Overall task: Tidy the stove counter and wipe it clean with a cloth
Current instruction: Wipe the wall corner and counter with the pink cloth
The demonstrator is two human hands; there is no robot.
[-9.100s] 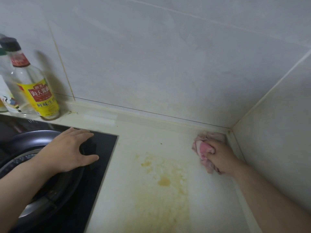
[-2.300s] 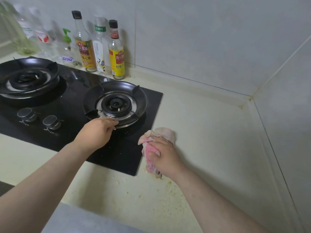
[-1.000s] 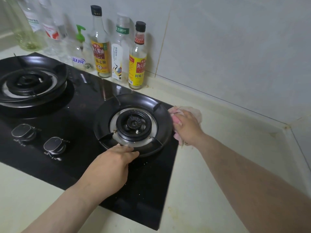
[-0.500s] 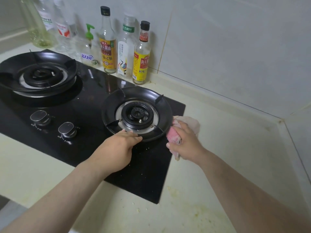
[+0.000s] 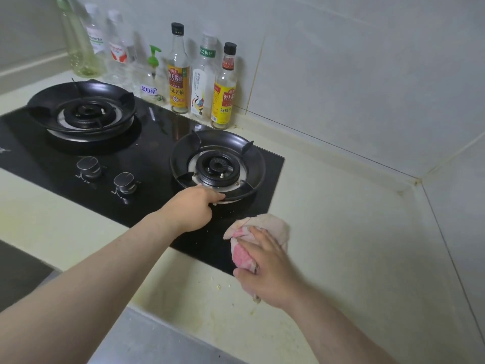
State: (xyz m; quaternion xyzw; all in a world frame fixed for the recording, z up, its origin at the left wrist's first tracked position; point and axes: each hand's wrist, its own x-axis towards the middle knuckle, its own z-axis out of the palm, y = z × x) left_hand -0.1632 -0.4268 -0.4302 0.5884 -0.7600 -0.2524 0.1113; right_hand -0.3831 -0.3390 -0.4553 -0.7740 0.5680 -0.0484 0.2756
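The right hand (image 5: 267,271) lies on top of a crumpled cloth (image 5: 265,227), pink and pale. Its fingers are spread over the cloth and bent down onto it, and the thumb closes against the pink part from the side, so the hand is grasping the cloth and pressing it down. Under these fingers the cloth sits on the near right corner of the black glass stove (image 5: 147,143), and its far part lies over onto the cream counter (image 5: 354,245), just beyond the fingertips. Just beside the thumb, on the counter, I see some small crumbs (image 5: 217,286), and nearer to the wrist side there are yellowish stains (image 5: 204,324). The left hand (image 5: 191,208) reaches over the glass, and its fingertips touch the front rim of the right burner ring (image 5: 253,164). The fingers are bent, but I see the hand from the back and cannot tell if they hook round the rim or only rest on it. To the left of these fingers stand two knobs (image 5: 124,182), and further to that side is the left burner (image 5: 84,114). Well beyond the fingertips, a row of bottles (image 5: 224,101) stands upright against the tiled wall (image 5: 354,74).
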